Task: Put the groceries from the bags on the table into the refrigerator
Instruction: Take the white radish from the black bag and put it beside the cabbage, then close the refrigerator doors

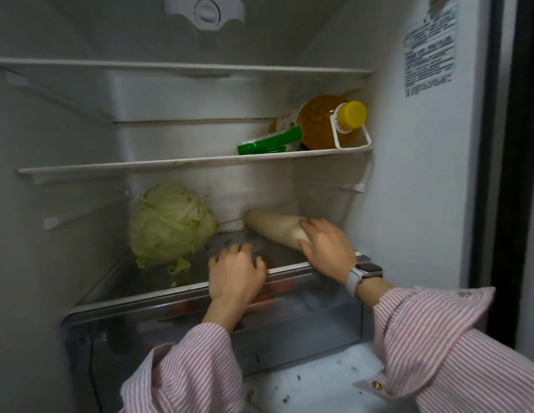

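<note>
Fingers (304, 226) of the right hand (325, 248) curl around the thick end of a white daikon radish (271, 226) lying on the bottom glass shelf (158, 278), right of a cabbage (170, 225). Left hand (236, 275) rests, fingers bent and holding nothing, at the shelf's front edge. Step: placing the radish; releasing likely comes next. Crisper drawer (289, 317) contents are indistinct; bags and table lie out of view.

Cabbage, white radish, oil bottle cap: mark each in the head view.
cabbage (171, 222): head view, middle of the leafy head.
white radish (271, 225): head view, bare body left of the fingers.
oil bottle cap (353, 114): head view, yellow cap's side.
</note>
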The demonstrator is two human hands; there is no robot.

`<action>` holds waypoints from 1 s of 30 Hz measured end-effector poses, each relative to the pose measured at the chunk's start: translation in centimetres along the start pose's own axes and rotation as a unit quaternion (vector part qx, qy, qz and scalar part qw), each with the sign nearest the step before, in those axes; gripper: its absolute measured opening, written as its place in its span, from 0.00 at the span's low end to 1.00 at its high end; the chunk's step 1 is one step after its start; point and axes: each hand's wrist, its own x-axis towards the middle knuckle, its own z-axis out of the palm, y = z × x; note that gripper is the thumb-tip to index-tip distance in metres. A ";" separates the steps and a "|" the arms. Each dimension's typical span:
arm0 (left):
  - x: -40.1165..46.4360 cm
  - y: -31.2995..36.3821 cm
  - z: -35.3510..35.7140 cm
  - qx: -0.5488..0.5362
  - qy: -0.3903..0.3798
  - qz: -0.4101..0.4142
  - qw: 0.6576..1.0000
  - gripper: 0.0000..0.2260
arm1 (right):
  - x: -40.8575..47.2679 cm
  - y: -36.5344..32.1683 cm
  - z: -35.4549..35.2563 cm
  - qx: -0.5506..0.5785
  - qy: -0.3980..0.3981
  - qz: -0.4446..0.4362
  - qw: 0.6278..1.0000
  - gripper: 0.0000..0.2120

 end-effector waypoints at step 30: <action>-36.7 23.8 -12.2 -0.353 0.029 0.195 0.915 0.13 | -43.1 8.5 -30.2 0.187 0.298 0.276 0.895 0.22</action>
